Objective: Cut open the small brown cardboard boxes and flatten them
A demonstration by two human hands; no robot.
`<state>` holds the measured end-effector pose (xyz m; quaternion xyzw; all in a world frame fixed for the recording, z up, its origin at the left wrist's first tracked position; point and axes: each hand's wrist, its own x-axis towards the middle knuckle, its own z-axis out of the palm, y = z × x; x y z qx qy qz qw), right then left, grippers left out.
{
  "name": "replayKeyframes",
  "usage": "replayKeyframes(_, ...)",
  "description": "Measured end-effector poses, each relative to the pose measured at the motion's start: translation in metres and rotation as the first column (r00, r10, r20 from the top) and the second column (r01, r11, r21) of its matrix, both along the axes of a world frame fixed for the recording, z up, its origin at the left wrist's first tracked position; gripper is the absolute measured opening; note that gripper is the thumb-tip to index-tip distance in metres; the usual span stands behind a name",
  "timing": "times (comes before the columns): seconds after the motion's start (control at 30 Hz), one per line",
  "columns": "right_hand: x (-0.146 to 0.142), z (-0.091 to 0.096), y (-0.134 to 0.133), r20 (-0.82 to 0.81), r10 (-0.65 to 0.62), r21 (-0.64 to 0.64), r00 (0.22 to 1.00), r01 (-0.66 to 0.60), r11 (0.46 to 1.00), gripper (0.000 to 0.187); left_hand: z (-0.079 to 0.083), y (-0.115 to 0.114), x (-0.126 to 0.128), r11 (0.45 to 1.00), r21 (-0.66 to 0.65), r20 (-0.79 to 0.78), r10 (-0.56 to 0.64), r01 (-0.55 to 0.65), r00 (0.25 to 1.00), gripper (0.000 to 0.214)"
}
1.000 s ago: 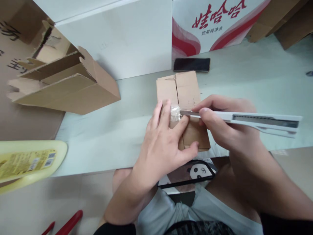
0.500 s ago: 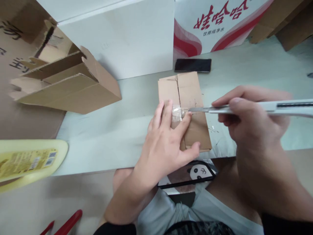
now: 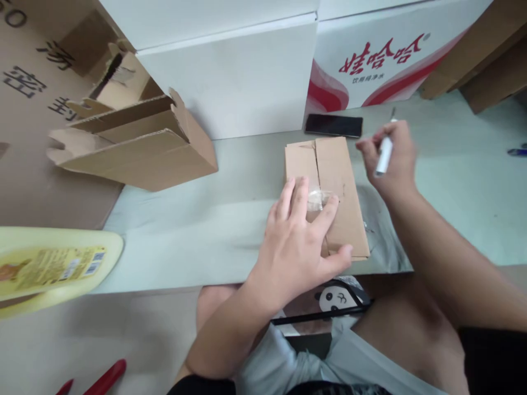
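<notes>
Worktop [image 3: 206,219]: bare stretch left of the carton [image 3: 335,164], which lies flat near the front edge. My left grip [image 3: 300,241], fingers apart, presses down on it. My right grip [image 3: 389,159], clamped on the knife [image 3: 385,153], hovers beside the carton's far right edge.

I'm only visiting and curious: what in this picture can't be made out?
Head view:
knife: mostly hidden in the right hand; blade too small.
box: near left part under the left hand.
yellow bottle: cut off by the left edge.
red handles: cut off by the bottom edge.
</notes>
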<state>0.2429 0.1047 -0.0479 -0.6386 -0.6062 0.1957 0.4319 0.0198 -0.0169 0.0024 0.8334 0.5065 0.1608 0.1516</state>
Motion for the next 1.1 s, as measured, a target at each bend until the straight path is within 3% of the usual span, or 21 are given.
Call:
replayKeyframes(0.07, 0.005, -0.010, 0.038, 0.168, 0.146, -0.073, 0.975, -0.135, 0.988, 0.013, 0.001, -0.001, 0.000, 1.000, -0.002, 0.009, 0.003, -0.003, 1.000, 0.073)
replayKeyframes(0.17, 0.012, -0.023, 0.087, 0.233, 0.251, -0.129, 0.939, -0.226, 0.965, 0.027, 0.001, -0.001, -0.001, 1.000, -0.003, 0.014, 0.001, -0.001, 1.000, 0.072)
replayKeyframes(0.3, 0.022, -0.034, 0.128, 0.252, 0.286, -0.085, 0.925, -0.273, 0.958, 0.029, 0.002, -0.002, -0.002, 1.000, -0.002, 0.015, 0.004, -0.004, 1.000, 0.074)
replayKeyframes(0.4, 0.023, -0.040, 0.145, 0.323, 0.273, -0.156, 0.906, -0.233, 0.960, 0.032, 0.001, -0.002, -0.002, 1.000, 0.005, 0.017, 0.001, -0.002, 1.000, 0.076)
replayKeyframes(0.6, 0.014, -0.041, 0.150, 0.557, 0.293, -0.311, 0.777, -0.133, 0.941, 0.072, -0.001, -0.002, -0.002, 1.000, 0.029, 0.025, 0.002, -0.002, 1.000, 0.077)
replayKeyframes(0.87, 0.013, -0.041, 0.139, 0.493, 0.208, -0.312, 0.845, -0.051, 0.949, 0.080, -0.002, -0.002, -0.002, 1.000, 0.022, 0.026, -0.002, 0.002, 1.000, 0.079)
replayKeyframes(1.1, 0.016, -0.042, 0.142, 0.515, 0.212, -0.294, 0.830, -0.061, 0.954, 0.093, -0.003, -0.002, -0.002, 1.000, 0.026, 0.030, 0.000, 0.000, 1.000, 0.078)
